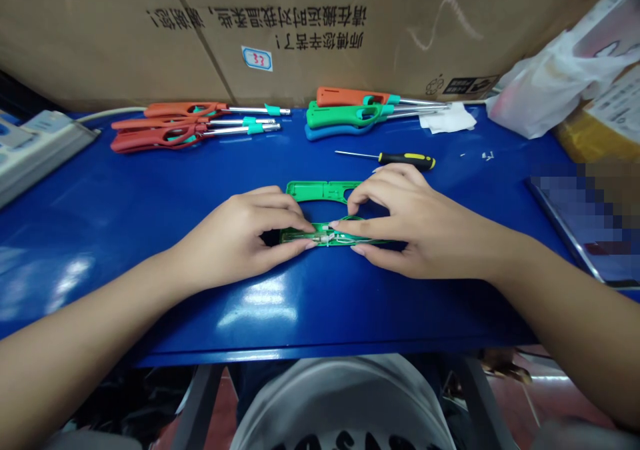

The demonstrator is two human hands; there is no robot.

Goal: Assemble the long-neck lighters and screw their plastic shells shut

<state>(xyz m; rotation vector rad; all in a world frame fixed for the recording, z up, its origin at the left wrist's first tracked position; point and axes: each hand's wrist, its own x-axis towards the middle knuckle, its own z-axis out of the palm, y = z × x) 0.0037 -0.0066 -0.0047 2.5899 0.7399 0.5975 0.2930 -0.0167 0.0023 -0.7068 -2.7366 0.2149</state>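
An opened green lighter half lies on the blue table between my hands, with a clear fuel tank, a small white part and thin wires inside it. My left hand pinches its left end between thumb and fingers. On its right part, my right hand grips with thumb and index finger, covering some of the wires. Just behind it rests the other green shell half, hollow side up, its right end hidden by my right hand. A screwdriver with a black and yellow handle lies beyond my right hand.
Several red lighters lie at the back left of the blue table. Orange, green and blue ones are at the back right, near white paper. A cardboard box stands behind. A power strip and phone flank the sides.
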